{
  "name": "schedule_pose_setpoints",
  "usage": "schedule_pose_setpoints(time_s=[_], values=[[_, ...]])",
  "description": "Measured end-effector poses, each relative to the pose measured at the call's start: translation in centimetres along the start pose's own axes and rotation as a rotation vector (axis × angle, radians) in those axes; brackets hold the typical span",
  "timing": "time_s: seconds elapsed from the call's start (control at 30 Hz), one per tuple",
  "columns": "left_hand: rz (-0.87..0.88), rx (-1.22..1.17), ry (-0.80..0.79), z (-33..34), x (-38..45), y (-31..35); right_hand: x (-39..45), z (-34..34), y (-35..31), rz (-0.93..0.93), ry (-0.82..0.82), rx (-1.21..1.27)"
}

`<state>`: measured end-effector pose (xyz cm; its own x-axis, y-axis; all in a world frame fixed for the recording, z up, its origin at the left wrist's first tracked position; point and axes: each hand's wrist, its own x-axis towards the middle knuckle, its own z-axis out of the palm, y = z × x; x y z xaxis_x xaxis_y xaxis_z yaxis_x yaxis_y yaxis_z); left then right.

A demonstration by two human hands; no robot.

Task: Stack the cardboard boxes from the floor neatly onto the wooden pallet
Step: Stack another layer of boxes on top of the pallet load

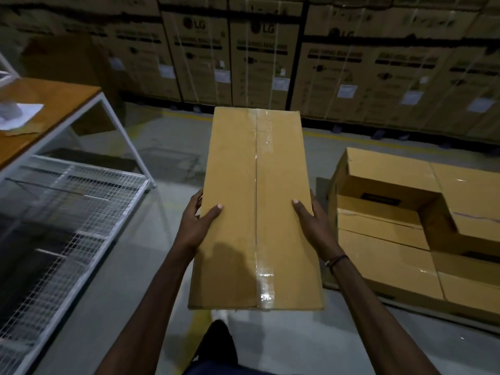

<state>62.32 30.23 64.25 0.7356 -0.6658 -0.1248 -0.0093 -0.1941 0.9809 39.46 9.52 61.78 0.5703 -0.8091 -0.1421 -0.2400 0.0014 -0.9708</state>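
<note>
One taped box (257, 209) held lengthwise off the floor, left hand (198, 223) and right hand (313, 226) clamping its two long sides, several boxes (405, 220) stacked at right, exact count unclear

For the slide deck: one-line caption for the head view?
Both hands, left and right, carry a taped cardboard box past a wire-shelf table toward stacked boxes on the right.
</note>
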Motion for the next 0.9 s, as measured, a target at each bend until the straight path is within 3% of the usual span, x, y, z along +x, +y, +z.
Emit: schedule_pose_setpoints(time_s=[0.27,0.43,0.9], values=[[-0.008,0.007,-0.091,4.1,18.7,1.5,16.1,-0.1,-0.5,0.016,0.117,0.049],[0.013,0.054,-0.278,8.7,31.0,4.2,23.0,-1.5,-3.1,0.052,0.304,0.109],[0.139,0.208,-0.845,34.0,49.6,9.2,31.3,-14.1,0.3,0.163,0.878,0.195]])
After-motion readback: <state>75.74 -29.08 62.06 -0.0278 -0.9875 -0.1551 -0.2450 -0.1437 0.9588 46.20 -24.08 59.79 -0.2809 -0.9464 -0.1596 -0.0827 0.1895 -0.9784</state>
